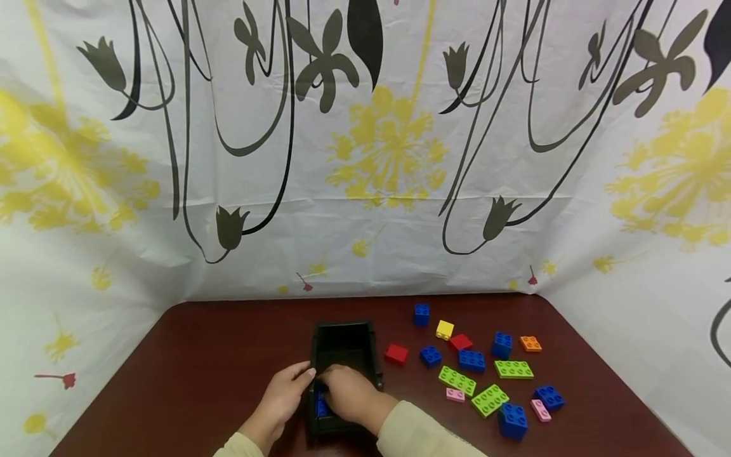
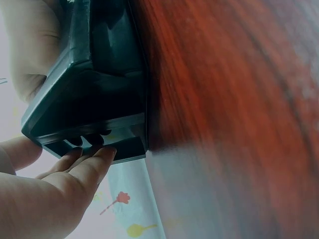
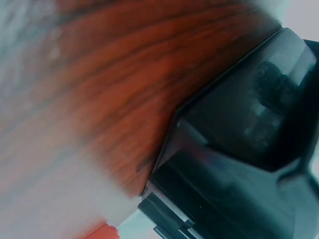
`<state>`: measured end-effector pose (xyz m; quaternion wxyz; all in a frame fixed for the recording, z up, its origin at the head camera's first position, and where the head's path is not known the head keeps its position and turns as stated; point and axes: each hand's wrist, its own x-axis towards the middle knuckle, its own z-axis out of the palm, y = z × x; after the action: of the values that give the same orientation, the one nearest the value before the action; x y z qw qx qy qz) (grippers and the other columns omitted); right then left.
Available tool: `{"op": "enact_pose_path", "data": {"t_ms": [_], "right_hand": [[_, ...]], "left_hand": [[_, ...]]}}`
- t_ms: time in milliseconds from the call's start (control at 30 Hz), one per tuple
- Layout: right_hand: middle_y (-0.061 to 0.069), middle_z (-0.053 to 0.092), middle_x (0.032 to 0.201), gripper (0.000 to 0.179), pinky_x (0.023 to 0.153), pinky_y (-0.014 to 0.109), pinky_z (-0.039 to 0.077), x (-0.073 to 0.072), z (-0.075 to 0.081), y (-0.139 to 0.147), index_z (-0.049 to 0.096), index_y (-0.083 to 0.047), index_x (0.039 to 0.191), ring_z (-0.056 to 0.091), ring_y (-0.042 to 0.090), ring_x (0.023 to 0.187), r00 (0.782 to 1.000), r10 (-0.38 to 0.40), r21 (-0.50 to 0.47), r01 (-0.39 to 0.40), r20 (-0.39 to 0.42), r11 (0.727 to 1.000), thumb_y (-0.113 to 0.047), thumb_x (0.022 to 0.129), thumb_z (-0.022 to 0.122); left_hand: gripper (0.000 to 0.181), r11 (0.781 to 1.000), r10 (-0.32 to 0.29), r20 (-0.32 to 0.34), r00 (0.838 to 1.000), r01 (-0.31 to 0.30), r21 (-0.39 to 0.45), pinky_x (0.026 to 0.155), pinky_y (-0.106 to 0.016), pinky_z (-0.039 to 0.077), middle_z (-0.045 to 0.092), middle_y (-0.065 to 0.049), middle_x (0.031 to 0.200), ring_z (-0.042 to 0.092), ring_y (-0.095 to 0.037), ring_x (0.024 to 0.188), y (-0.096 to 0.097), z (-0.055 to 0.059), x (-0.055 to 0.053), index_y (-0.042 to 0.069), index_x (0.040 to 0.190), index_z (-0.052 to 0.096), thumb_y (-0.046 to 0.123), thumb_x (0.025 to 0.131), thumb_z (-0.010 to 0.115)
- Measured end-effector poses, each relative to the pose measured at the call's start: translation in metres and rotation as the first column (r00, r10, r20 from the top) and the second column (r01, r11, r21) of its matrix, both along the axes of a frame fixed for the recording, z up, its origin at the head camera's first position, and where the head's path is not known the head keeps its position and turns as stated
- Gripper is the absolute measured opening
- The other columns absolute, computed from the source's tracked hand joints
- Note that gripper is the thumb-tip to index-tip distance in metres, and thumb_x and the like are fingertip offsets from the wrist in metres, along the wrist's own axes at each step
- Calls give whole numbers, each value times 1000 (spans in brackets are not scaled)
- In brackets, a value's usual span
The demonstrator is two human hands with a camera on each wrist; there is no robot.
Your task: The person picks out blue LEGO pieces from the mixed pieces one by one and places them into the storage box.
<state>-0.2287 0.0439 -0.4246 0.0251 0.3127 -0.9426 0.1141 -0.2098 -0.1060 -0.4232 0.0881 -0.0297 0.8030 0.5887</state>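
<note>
1. My right hand (image 1: 349, 393) reaches down inside the deep black plastic box (image 1: 344, 334), on its near half. The fingertips are hidden below the rim, so I cannot tell whether they pinch anything.
2. My left hand (image 1: 285, 393) steadies the box from the left: the thumb touches the upper edge and the fairly straight fingers lie spread against the outer wall, pressing rather than curling round it.
3. Blue studded plastic brickwork (image 1: 322, 405) shows inside the box, in the near left part, just beside my right hand. How many pieces it is, I cannot tell.
4. I judge the step in hand to be placing or settling a brick in the box. The next move probably calls for freeing my right fingers and lifting them straight up past the rim, while my left hand keeps the box from sliding.
5. Edges: the box walls stand close on both sides of my right hand, so a sideways pull could knock them. The far half of the box gives it more room.
6. On the dark red-brown wooden table (image 1: 245, 336), bare wood lies left of the box. On the right, a red rectangular plastic brick (image 1: 396, 354) sits nearest, with the multicoloured scattered plastic bricks (image 1: 457, 380) beyond it.
</note>
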Motion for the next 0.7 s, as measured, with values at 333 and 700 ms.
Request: {"op": "enact_pose_path", "data": {"t_ms": [333,700], "right_hand": [[3,68,111,29,88,25,52,1,-2,3,70,-8,115,63,12,104,1000,10,-11,-10,8,1000,-13,86,70],[0,66,116,37,89,26,52,9,8,9,67,-10,120,61,11,108,999,7,-22,-7,-37,1000,-19,85,74]], "left_hand": [[54,1000,-10,20,1000,10,-7,96,-60,42,38,-31,144,35,-51,131,-1,-2,0,-7,140,43,30,101,49],[56,1000,-13,19,1000,13,-8,96,-58,44,38,-31,144,40,-49,128,-2,-2,-2,-8,141,41,31,102,49]]}}
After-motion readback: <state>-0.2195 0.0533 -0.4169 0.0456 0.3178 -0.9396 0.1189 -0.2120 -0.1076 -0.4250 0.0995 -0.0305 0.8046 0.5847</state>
